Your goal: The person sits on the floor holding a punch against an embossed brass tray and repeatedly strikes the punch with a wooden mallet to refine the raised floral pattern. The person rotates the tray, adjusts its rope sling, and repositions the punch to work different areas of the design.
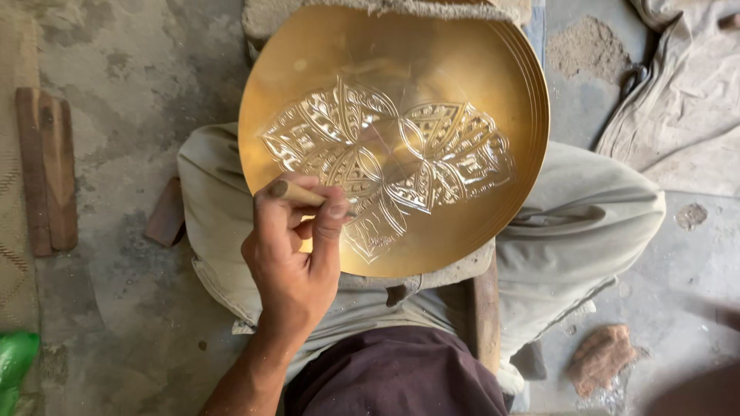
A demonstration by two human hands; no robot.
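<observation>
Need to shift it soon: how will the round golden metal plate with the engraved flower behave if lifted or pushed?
The round golden metal plate is probably stiff, being sheet metal. Its polished face looks slippery. Its thin rim suggests it is light for its size.

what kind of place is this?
Likely a craft workshop at floor level: an engraved brass plate rests over the person's lap, the left hand holds a wooden-handled tool, and the concrete floor is dusty.
</observation>
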